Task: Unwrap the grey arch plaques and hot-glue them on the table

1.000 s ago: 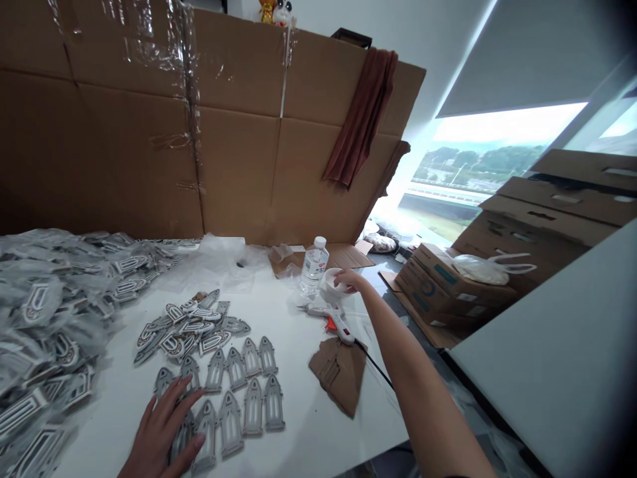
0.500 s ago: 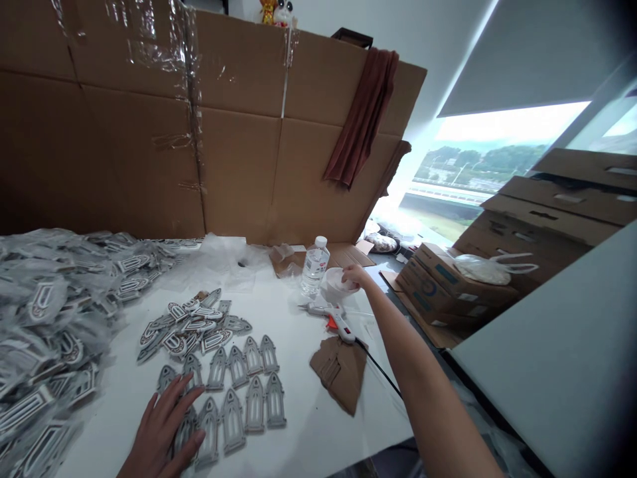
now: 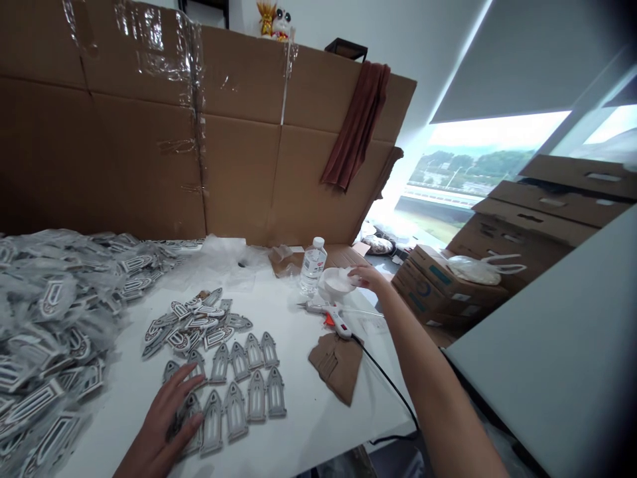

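My left hand [image 3: 172, 415] lies with its fingers spread over the left end of two rows of grey arched window-shaped pieces [image 3: 235, 410], partly covering some. At the far right of the white table, my right hand [image 3: 367, 276] has its fingers closed at the right rim of a white bowl [image 3: 334, 283]. Something whitish shows at its fingertips, too small to name. A clear bottle [image 3: 312, 267] stands left of the bowl. In front of the bowl lies a white glue gun [image 3: 338, 321]. A loose pile of similar pieces [image 3: 196, 323] sits behind the rows.
Many plastic-wrapped pieces [image 3: 50, 332] are heaped at the left. A torn cardboard piece [image 3: 338, 365] lies below the glue gun, whose black cord [image 3: 385, 378] runs off the front edge. A tall cardboard sheet [image 3: 239, 172] stands behind; cartons [image 3: 432, 285] are stacked at the right.
My right hand has moved slightly right, from over the bowl to its rim, uncovering more of the bowl. My left hand stays over the pieces. The view has shifted a little.
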{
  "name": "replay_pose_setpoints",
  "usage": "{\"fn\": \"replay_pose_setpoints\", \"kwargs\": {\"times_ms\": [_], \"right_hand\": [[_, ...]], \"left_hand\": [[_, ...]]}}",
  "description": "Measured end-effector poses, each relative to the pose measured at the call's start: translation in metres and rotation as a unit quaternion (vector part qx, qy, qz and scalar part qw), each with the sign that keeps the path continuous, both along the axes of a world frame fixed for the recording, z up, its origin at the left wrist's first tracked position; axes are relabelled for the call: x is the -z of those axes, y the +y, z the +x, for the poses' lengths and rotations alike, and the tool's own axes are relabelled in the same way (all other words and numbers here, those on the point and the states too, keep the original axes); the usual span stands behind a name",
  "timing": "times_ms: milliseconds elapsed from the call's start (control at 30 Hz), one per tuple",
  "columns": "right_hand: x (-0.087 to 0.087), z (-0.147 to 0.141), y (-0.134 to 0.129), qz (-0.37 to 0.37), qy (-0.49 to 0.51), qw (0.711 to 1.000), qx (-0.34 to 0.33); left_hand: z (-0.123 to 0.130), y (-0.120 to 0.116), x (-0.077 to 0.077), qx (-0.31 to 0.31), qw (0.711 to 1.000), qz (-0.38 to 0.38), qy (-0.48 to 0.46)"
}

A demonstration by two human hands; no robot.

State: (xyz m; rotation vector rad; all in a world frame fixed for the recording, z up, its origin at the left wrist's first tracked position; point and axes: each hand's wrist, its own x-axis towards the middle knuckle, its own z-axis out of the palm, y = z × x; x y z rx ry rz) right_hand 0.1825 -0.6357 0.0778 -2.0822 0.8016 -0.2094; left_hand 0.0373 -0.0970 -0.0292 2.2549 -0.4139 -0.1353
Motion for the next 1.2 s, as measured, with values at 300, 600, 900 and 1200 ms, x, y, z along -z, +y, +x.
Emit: {"fn": "replay_pose_setpoints", "kwargs": {"times_ms": [300, 600, 900, 1200], "right_hand": [[-0.055, -0.063, 0.103, 0.115, -0.040, 0.980, -0.159], [-0.023, -0.106, 0.305, 0.217, -0.067, 0.858, -0.460], [0.003, -0.134, 0.382, 0.007, -0.114, 0.853, -0.510], [0.000, -0.132, 0.390, -0.035, -0.206, 0.810, -0.548]], "left_hand": [[0.018, -0.051, -0.040, -0.004, 0.847, -0.443, 0.293], [-0.002, -0.068, -0.061, -0.079, 0.572, -0.673, 0.462], [-0.010, -0.036, -0.068, -0.150, 0.527, -0.727, 0.414], [-0.007, -0.026, -0.062, -0.152, 0.530, -0.723, 0.416]]}}
